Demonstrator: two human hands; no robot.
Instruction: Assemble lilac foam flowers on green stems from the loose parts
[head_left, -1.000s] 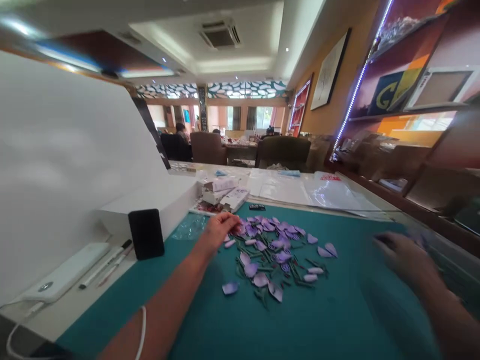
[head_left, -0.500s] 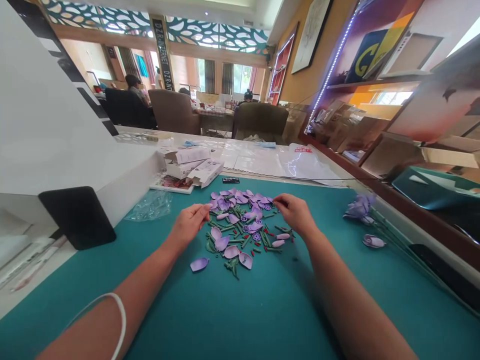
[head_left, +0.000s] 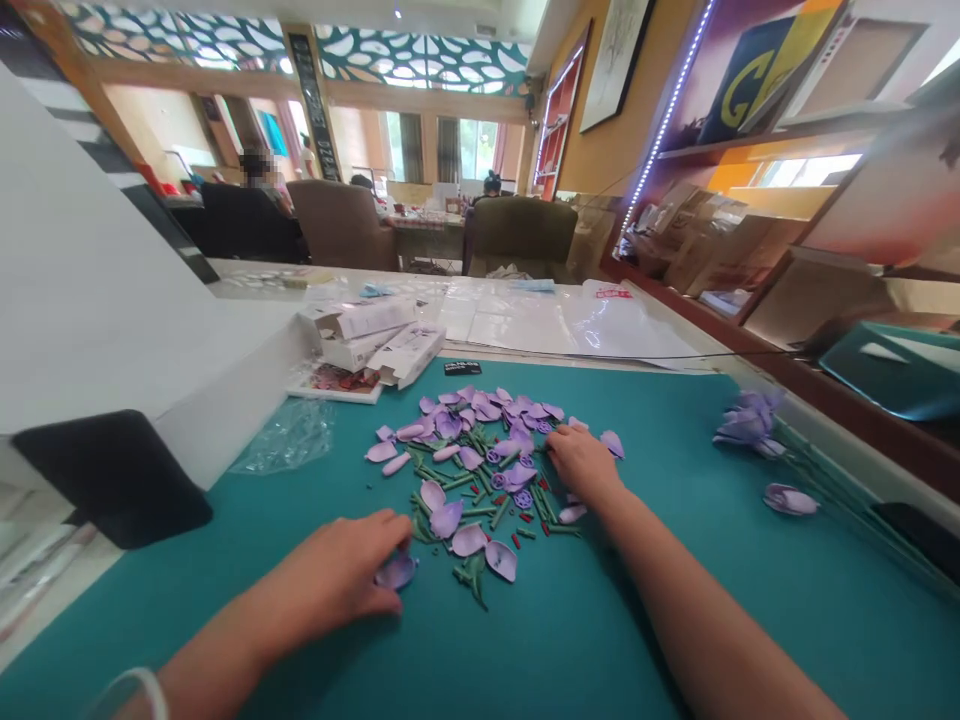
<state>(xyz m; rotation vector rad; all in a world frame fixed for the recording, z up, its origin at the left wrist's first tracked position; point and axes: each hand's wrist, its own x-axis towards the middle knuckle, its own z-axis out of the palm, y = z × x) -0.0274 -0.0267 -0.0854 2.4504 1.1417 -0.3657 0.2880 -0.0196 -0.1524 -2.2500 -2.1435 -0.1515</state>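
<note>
Left hand (head_left: 337,585) has slid back — fingers pinching one stray petal (head_left: 397,572); right hand (head_left: 581,463) curled, fingers' grip hidden.

A large yellow letter G (head_left: 733,95) shows on a blue board (head_left: 759,50) on the shelf (head_left: 750,152) to my right. The vertical lettering on the dark pillar (head_left: 307,100) is too small to read.

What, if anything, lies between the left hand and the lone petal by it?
Nothing visible. The left hand touches the petal, which lies on the mat at the near edge of the pile.
</note>
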